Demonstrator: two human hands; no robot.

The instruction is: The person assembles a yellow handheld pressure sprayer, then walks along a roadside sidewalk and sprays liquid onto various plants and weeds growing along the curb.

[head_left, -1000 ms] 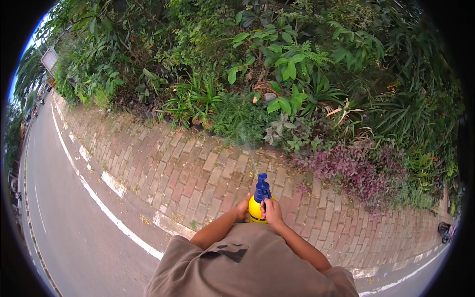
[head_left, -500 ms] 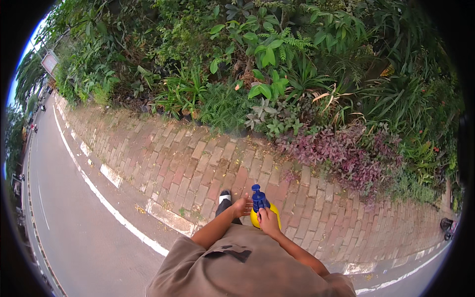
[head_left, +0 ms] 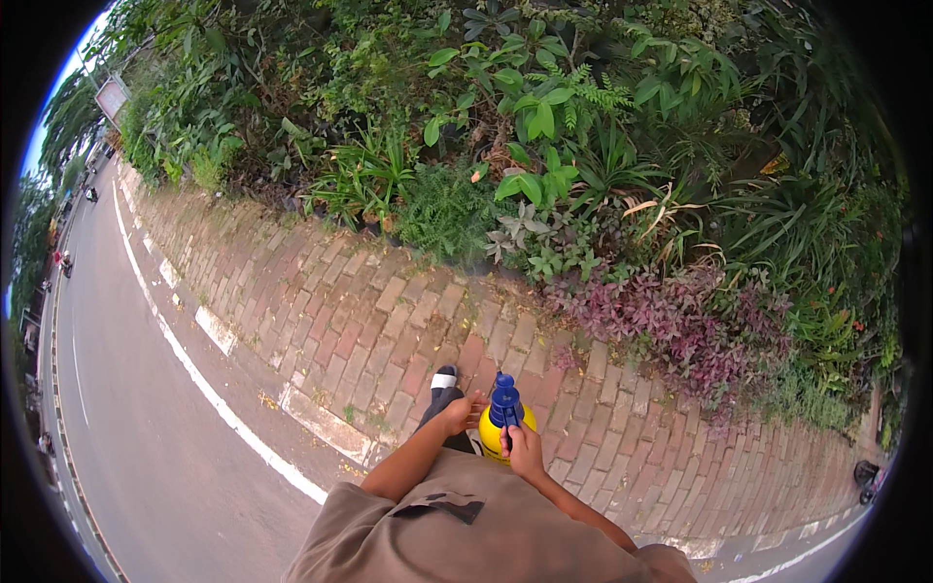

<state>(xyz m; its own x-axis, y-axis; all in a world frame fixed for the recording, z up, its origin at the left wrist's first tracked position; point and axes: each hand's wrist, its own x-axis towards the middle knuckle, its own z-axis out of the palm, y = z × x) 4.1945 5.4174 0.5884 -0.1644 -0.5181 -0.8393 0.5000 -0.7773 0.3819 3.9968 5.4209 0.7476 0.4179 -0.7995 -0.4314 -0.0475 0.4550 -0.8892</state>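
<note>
A pump sprayer with a yellow tank and a blue top (head_left: 492, 428) is upright in front of my body, above the brick pavement. My right hand (head_left: 526, 453) is closed round its blue handle; the trigger is partly covered by my fingers. Just left of the sprayer is my left hand (head_left: 466, 412), its fingers spread and pointing toward the tank. Whether those fingertips touch the tank I cannot tell. My shoe with a white band (head_left: 444, 380) shows beyond the left hand.
A dense bed of green plants (head_left: 437, 199) runs along the far side, with a purple-leaved shrub (head_left: 671, 311) at its right. To the left, a broken white kerb (head_left: 321, 420) borders the road (head_left: 175, 457). Motorcycles (head_left: 66, 263) are on it; another vehicle (head_left: 868, 476) shows at far right.
The sprayer has turned and come slightly nearer, showing more of its yellow tank on the left. The knob on top no longer stands up on a thin neck. The view has shifted a little.
</note>
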